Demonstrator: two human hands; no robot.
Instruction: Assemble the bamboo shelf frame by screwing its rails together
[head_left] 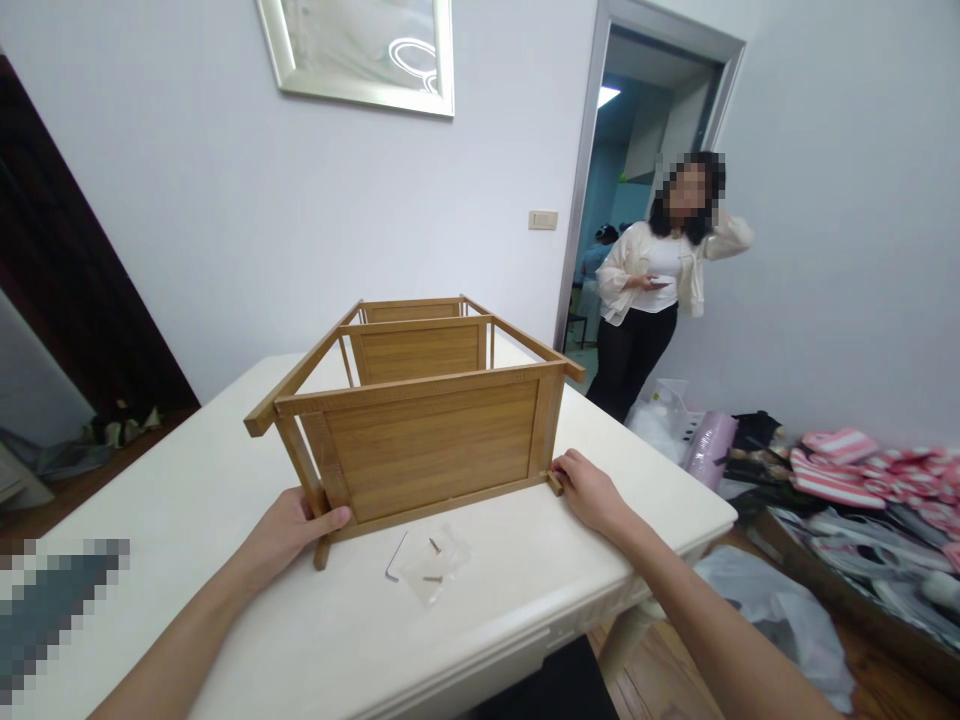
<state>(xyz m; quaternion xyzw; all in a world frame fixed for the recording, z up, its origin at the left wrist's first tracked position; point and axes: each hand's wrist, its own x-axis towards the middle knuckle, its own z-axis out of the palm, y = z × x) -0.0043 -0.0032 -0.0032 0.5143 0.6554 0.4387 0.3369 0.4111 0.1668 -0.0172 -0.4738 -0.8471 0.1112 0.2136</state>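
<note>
The left grip [292, 528] is closed on the near lower-left corner of a wooden rack [431, 445], its thumb pressed on the front face and its fingers going behind the post. The right grip [589, 488] is curled against the near lower-right corner, fingertips at the stubby leg end; whether it truly pinches the wood I cannot tell. The rack lies on its side on the white table [525, 570], its panels standing upright one behind another and its nearest panel facing the person. It looks stiff and fairly light for its bulk, though awkward in length, and the smooth wood might slide on the tabletop. The solid posts and rails seem the best places to take hold, low and on both sides as here, rather than the thin-looking panels. Just in front lie a hex key [396, 556] and a clear plastic bag [456, 552], with two screws [433, 579] on or in it. Farther out, a person [660, 265] stands by the doorway, and striped cloth [836, 478] is heaped at the right.
</note>
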